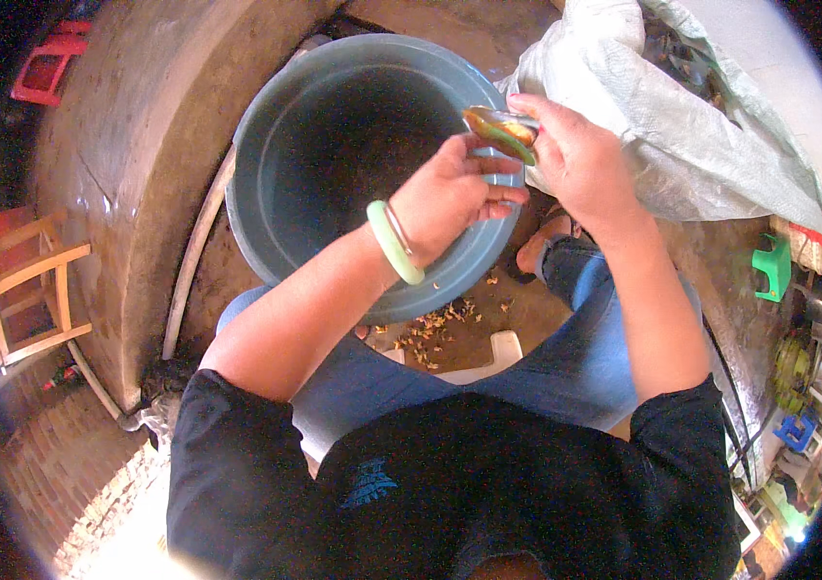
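My right hand (580,159) grips an opened mussel (498,130) over the right rim of a big blue-grey tub (280,232). Orange flesh and a green edge show on the mussel, along with the shell's pale, shiny inside. Just below it is my left hand (445,198), fingers spread and apart, with its fingertips close to the shell. Whether the left thumb touches the mussel is hidden. A pale green bangle (395,244) circles my left wrist. The tub stands in front of my knees, and its inside is dark.
A white woven sack (604,106) with dark contents leans at the right of the tub. Yellowish scraps (435,333) litter the floor before a white stool (488,362). A low concrete wall (155,145) and a pipe (196,251) run along the left. A green stool (772,268) stands far right.
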Available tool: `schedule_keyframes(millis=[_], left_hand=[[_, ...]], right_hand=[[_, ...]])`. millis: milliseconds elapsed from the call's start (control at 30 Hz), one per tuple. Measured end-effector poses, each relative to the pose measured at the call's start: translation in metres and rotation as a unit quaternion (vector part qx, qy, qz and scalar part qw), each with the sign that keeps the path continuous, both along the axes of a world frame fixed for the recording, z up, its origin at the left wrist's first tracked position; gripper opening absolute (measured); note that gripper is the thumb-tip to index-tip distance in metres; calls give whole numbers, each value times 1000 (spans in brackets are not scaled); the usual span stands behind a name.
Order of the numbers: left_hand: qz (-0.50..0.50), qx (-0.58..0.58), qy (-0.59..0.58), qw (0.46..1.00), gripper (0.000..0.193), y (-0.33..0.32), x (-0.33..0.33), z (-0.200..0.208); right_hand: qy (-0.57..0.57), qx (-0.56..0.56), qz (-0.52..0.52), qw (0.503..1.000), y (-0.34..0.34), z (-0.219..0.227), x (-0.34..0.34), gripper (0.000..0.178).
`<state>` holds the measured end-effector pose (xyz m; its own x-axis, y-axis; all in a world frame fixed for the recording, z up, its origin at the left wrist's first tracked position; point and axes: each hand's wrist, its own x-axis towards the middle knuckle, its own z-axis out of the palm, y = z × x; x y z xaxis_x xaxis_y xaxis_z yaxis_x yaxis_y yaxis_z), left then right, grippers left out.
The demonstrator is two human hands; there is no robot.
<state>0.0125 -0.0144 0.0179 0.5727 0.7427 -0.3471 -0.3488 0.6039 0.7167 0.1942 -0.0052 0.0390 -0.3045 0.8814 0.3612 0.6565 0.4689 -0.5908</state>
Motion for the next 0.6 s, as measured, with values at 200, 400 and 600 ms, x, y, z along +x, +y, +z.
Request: schedule_keyframes(millis=[200, 400, 600], left_hand=[[39, -99, -62, 992, 34, 10, -4, 6], [107, -43, 37, 993, 27, 13, -8, -4], [114, 61, 122, 984, 31, 15, -3, -14]], right_hand=[[-25, 59, 13, 998, -10, -8, -8, 38], [68, 36, 6, 997, -4, -13, -13, 30], [100, 1, 7, 995, -7, -12, -24, 17]])
